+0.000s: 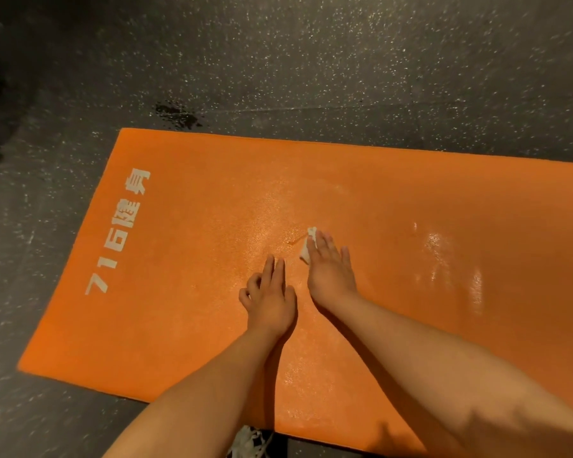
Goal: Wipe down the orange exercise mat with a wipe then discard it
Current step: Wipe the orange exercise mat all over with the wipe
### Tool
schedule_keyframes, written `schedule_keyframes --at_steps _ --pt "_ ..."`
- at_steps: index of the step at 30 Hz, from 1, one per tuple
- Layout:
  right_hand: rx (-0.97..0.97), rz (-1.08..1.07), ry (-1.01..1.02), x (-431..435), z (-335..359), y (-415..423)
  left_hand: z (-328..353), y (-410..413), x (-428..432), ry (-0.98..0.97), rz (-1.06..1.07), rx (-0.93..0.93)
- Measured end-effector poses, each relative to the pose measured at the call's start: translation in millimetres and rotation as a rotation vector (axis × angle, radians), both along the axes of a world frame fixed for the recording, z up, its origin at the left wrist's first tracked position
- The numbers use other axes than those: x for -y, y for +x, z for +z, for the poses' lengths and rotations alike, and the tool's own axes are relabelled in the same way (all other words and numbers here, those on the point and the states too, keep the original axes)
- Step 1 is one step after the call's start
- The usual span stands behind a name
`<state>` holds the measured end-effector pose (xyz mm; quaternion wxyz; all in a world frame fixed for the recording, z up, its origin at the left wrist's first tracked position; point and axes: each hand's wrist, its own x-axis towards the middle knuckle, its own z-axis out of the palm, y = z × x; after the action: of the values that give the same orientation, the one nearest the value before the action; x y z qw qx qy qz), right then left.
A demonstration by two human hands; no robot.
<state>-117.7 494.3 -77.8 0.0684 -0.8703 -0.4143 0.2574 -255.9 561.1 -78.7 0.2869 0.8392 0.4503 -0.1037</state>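
The orange exercise mat (186, 292) lies flat on the floor, with white printed characters near its left end. My right hand (329, 269) presses a small white wipe (308, 246) flat against the middle of the mat; the wipe sticks out from under the fingers on the left. My left hand (270, 295) rests on the mat just left of the right hand, two fingers straight and the others loosely bent, holding nothing. The mat's surface shines wet to the right of my hands.
Dark speckled rubber floor (311, 54) surrounds the mat. A dark wet spot (176, 115) marks the floor just beyond the mat's far edge. A patterned shoe (250, 441) shows at the mat's near edge.
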Motion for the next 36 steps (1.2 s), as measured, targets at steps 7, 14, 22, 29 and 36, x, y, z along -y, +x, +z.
schedule_keyframes --at_steps 7,14,22,29,36 --pt "-0.033 0.311 0.057 -6 -6 -20 -3 -6 -6 -0.078 0.035 0.073" --pt "-0.048 0.177 0.031 -17 1 -29 -4 -6 -6 -0.082 0.031 0.070" --pt "-0.032 0.052 0.051 -16 -5 -17 -8 -6 -5 -0.069 0.018 0.046" --pt "0.001 0.140 0.065 -13 -14 -6 -10 -9 -5 -0.052 -0.012 0.045" --pt "-0.042 0.199 0.110 -9 -14 -32 -11 -9 -4 -0.042 0.009 0.050"
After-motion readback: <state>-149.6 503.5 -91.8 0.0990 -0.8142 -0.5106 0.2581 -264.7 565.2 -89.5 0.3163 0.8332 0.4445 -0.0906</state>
